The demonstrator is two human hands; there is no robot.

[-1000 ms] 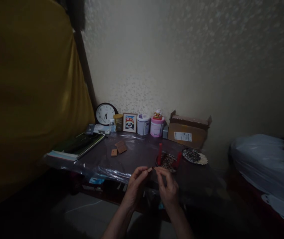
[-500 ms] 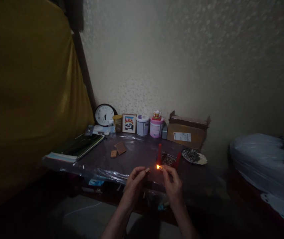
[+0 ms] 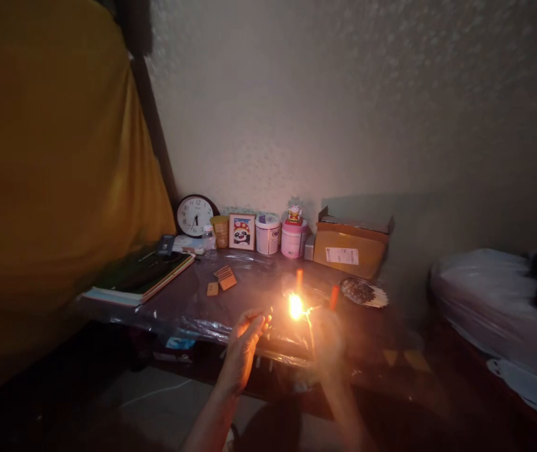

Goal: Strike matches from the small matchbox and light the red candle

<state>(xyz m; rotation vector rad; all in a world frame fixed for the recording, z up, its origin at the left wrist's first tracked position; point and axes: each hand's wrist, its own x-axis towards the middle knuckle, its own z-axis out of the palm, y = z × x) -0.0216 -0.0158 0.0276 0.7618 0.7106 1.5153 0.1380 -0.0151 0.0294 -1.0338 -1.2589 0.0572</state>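
Observation:
My right hand (image 3: 328, 339), smeared by motion and glare, holds a burning match (image 3: 308, 311) whose bright flame (image 3: 296, 306) points left. A red candle (image 3: 299, 280) stands upright just behind the flame. Another red candle (image 3: 334, 297) leans slightly behind my right hand. To the left, my left hand (image 3: 248, 336) is closed in a pinch on a small pale piece lit by the flame; I cannot tell its kind. The dish of dark bits between the candles is lost in the glare.
On the plastic-covered table (image 3: 254, 276) lie small brown pieces (image 3: 225, 277) and notebooks (image 3: 148, 279). A plate (image 3: 343, 289) holds dark bits and pale sticks. A clock (image 3: 195, 216), picture frame (image 3: 242, 231), white tin (image 3: 267, 235), pink tin (image 3: 293, 240) and cardboard box (image 3: 350, 248) line the wall.
The match flame has grown much larger and lights the whole room orange. My right hand has become blurred with motion. My left hand has shifted slightly left.

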